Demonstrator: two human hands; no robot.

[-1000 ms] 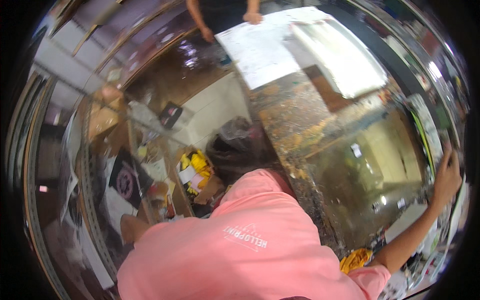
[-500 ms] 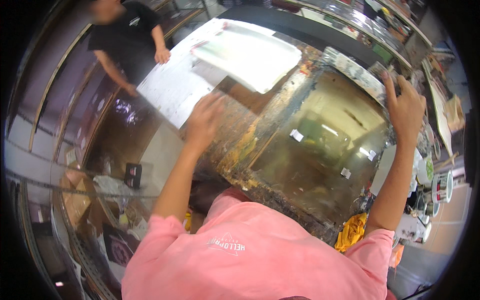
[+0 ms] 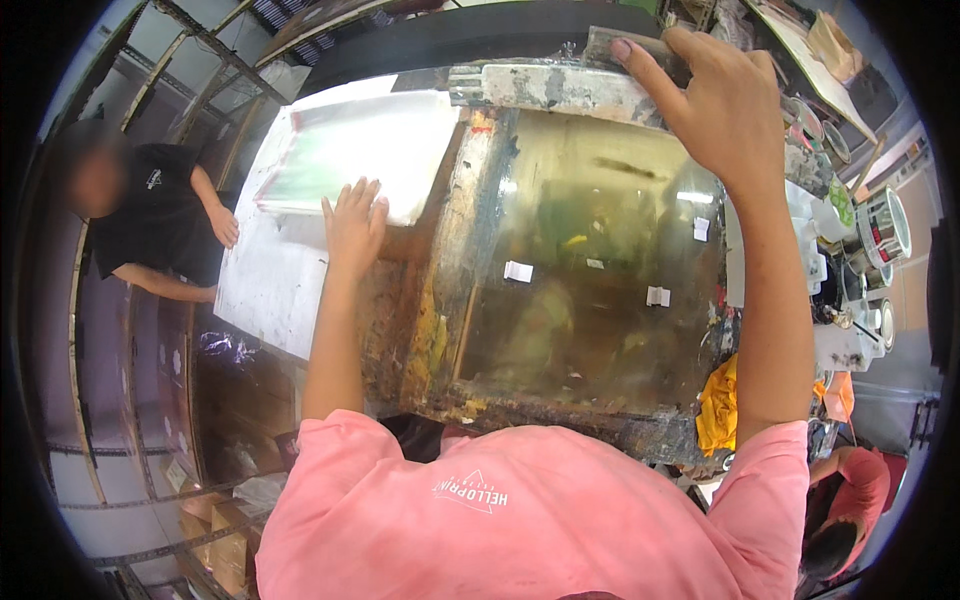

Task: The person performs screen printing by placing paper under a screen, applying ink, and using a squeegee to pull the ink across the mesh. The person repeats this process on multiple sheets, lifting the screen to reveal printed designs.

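My left hand point(image 3: 355, 228) is open, fingers spread, over the near edge of a pale translucent sheet point(image 3: 365, 150). Whether it presses on the sheet or hovers, I cannot tell. Beneath that lies a larger white sheet point(image 3: 268, 290). My right hand point(image 3: 728, 112) is curled over a dark grey block point(image 3: 640, 52), thumb on its near side, beside a paint-spattered pale bar point(image 3: 570, 90). Between my arms is a glossy glass-like panel point(image 3: 540, 345) in a stained work table point(image 3: 440, 350). Small white paper tabs point(image 3: 518, 271) lie on it.
A co-worker in a black shirt point(image 3: 150, 220) stands at the left, one hand by the white sheet. To the right are several pots point(image 3: 885, 225) and a crumpled yellow cloth point(image 3: 718, 405). Another person in pink point(image 3: 858, 490) is at the lower right. Metal racks line the left.
My view has turned and shifted. My left hand has moved from the bare table to the translucent sheet. My right hand is now at the far end of the panel, over the grey block.
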